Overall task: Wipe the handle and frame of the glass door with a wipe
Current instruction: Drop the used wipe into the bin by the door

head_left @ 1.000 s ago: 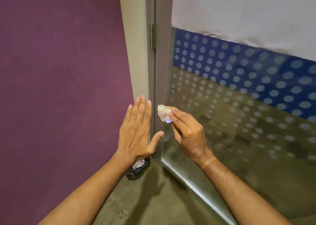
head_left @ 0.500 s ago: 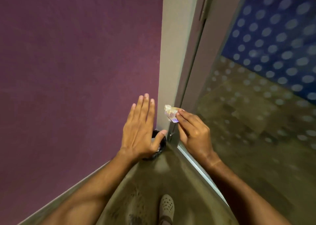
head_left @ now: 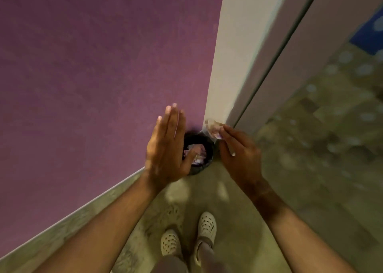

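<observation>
My right hand (head_left: 238, 154) pinches a crumpled wipe (head_left: 213, 128) between its fingertips, low down by the foot of the pale door post (head_left: 234, 50). The grey door frame (head_left: 290, 50) runs up to the right of the post, and the glass door (head_left: 335, 117) with frosted dots fills the right side. My left hand (head_left: 167, 146) is flat with its fingers together and holds nothing, hovering in front of the purple wall. No door handle is in view.
A small black bin (head_left: 202, 154) with crumpled wipes inside stands on the floor in the corner, just below both hands. The purple wall (head_left: 93, 75) fills the left. My two feet in pale clogs (head_left: 189, 233) stand on the concrete floor.
The view has tilted downward, so the bin and my feet now show. My right hand with the wipe has come down the frame to just above the bin; the left hand followed.
</observation>
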